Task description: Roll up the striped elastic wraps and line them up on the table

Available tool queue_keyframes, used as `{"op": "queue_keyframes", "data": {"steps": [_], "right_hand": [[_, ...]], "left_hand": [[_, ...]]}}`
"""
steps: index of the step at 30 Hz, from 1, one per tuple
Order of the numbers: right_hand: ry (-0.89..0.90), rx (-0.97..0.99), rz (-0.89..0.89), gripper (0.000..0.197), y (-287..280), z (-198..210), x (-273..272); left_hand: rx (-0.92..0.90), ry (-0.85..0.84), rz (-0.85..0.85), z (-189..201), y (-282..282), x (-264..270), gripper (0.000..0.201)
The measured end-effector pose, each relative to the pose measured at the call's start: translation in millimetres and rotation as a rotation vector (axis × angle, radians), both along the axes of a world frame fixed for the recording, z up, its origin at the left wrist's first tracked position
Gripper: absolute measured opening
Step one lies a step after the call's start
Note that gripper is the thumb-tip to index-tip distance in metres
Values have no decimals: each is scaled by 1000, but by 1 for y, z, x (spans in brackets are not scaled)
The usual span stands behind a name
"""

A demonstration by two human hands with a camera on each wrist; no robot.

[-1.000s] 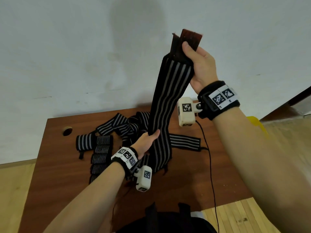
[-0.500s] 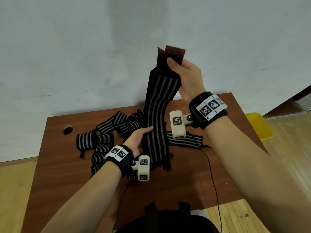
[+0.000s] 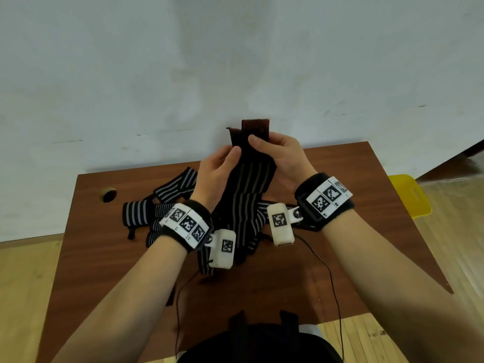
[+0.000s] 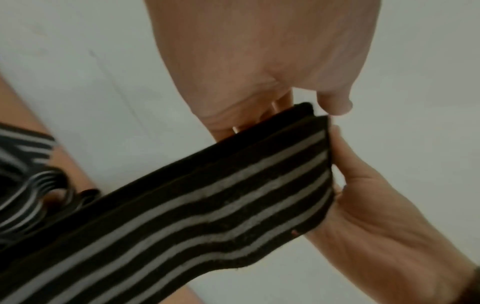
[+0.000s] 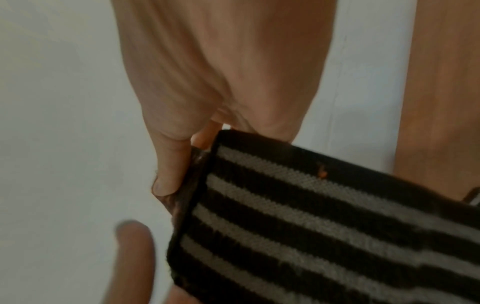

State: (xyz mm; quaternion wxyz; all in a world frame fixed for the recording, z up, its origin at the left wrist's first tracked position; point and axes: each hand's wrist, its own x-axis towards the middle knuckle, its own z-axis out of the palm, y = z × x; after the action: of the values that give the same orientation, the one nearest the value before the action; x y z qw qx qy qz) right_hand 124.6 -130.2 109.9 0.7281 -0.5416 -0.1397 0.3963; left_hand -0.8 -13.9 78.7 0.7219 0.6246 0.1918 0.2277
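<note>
Our right hand fingers pinch the brown fastener tab topping the black grey-striped elastic wrap; left hand curls round its edge, likely to start rolling. Tail drapes onto the brown wooden tabletop, beside finished rolls.

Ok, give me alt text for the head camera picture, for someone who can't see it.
Both hands, the left hand and the right hand, hold up the top end of a striped elastic wrap above a brown wooden table, its lower part trailing down onto it. Behind the left wrist lie loose wraps and rolled wraps, against a white wall.
</note>
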Motion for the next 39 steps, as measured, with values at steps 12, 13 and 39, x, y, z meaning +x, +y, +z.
{"op": "queue_keyframes", "data": {"steps": [12, 13, 39], "right_hand": [[-164, -206, 362, 57, -27, -62, -10], [-189, -281, 448, 46, -32, -70, -11], [-1045, -1367, 886, 70, -142, -196, 40]], "left_hand": [[-434, 1, 267, 12, -11, 17, 21], [-527, 6, 323, 12, -2, 16, 23], [-378, 1116, 183, -182, -27, -161, 20]]}}
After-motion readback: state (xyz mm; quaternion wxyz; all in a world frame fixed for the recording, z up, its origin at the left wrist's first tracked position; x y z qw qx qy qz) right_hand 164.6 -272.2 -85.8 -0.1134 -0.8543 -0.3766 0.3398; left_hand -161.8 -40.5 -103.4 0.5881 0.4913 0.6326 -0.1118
